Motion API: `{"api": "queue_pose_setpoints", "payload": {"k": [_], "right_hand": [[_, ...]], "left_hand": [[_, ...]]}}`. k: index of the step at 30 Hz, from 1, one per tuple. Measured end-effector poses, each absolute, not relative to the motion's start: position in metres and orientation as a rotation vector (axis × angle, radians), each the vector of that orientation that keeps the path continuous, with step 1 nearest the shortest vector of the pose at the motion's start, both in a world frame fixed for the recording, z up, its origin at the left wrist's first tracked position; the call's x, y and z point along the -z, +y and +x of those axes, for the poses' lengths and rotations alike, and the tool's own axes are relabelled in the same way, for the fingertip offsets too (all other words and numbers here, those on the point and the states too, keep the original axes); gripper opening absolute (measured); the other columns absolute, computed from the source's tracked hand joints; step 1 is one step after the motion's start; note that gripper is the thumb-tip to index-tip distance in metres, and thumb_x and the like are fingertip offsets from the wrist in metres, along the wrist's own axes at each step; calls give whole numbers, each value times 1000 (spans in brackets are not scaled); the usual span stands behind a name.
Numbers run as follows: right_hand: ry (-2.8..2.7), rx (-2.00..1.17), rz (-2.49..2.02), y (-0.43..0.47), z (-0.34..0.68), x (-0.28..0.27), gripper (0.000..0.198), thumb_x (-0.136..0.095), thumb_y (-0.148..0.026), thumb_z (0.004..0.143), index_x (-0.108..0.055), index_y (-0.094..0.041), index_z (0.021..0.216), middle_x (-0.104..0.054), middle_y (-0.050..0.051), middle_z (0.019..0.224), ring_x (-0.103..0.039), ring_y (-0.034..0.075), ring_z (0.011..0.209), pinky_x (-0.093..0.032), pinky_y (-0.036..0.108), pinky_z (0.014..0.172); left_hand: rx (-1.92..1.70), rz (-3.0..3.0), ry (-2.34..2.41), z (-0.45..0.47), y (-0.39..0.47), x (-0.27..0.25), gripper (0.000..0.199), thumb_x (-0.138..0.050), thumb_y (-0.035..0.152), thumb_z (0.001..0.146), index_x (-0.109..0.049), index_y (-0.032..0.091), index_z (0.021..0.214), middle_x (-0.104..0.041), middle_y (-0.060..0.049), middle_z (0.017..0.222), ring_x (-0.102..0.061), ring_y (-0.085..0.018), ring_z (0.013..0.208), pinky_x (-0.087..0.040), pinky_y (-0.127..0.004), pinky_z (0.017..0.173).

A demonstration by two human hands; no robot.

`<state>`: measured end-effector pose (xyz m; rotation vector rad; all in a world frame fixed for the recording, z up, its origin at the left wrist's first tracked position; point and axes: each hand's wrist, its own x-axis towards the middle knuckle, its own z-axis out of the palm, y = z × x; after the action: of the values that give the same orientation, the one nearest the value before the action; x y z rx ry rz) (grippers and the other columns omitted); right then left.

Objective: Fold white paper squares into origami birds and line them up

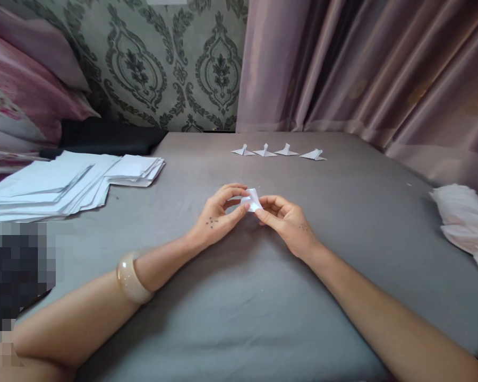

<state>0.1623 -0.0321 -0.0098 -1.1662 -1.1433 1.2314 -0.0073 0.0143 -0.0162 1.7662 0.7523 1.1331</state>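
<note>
Between my two hands is a small folded piece of white paper (253, 199), held just above the grey cloth surface (239, 307). My left hand (223, 211) grips its left side, thumb below and fingers above. On the right side, my right hand (284, 220) pinches the lower corner with the thumb and curled fingers. The finer folds are too small to make out. Farther back stand several folded white paper figures in a row, among them one at the left (244, 150) and one at the right end (314, 154).
Stacks of white paper sheets (43, 180) lie at the left, with smaller cut pieces (135, 168) beside them. A crumpled pale cloth or bag (462, 217) lies at the right edge. Pink curtains (342, 63) hang behind. Another person's blurred head (16, 276) shows at lower left.
</note>
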Motion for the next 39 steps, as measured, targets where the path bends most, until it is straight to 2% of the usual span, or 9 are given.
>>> {"api": "queue_pose_setpoints", "payload": {"k": [4, 9, 14, 23, 30, 39], "right_hand": [[-1143, -1287, -1135, -33, 162, 10, 27, -75, -34, 72, -64, -21, 92, -67, 2, 94, -63, 15, 88, -50, 29, 73], [-1091, -1338, -1123, -30, 163, 10, 27, -75, -39, 73, -65, -21, 91, -67, 2, 88, -63, 15, 83, -51, 30, 72], [-1058, -1400, -1058, -29, 166, 10, 27, -75, -38, 74, -66, -22, 94, -67, 2, 90, -63, 16, 86, -50, 31, 73], [-968, -1505, -1035, -29, 169, 7, 27, -75, -38, 73, -68, -23, 95, -66, 2, 94, -61, 14, 87, -47, 28, 73], [-987, -1495, -1074, -30, 170, 6, 27, -69, -41, 76, -68, -22, 95, -66, 5, 95, -60, 18, 89, -49, 28, 71], [-934, -1532, -1013, -29, 170, 6, 21, -67, -37, 78, -68, -21, 93, -68, 3, 90, -62, 16, 83, -47, 29, 71]], "left_hand": [[-1113, 1702, 677, -7, 15, 19, 21, -66, 26, 82, -63, 16, 101, -54, -12, 122, -55, -21, 114, -47, -37, 97], [-1084, 1641, 633, -7, 15, 19, 24, -66, 26, 82, -60, 17, 104, -56, -11, 123, -54, -22, 116, -44, -40, 100], [-1044, 1532, 613, -7, 14, 17, 32, -67, 26, 82, -57, 16, 111, -58, -11, 121, -55, -23, 115, -43, -42, 101], [-1012, 1519, 581, -6, 11, 12, 35, -66, 27, 83, -55, 16, 114, -56, -12, 127, -51, -23, 122, -38, -42, 107], [-1006, 1566, 556, -6, 11, 14, 37, -66, 28, 83, -55, 17, 117, -56, -12, 127, -51, -23, 122, -42, -41, 105], [-1000, 1589, 561, -7, 12, 14, 38, -64, 28, 85, -55, 16, 120, -56, -13, 126, -52, -23, 121, -41, -40, 105]]}}
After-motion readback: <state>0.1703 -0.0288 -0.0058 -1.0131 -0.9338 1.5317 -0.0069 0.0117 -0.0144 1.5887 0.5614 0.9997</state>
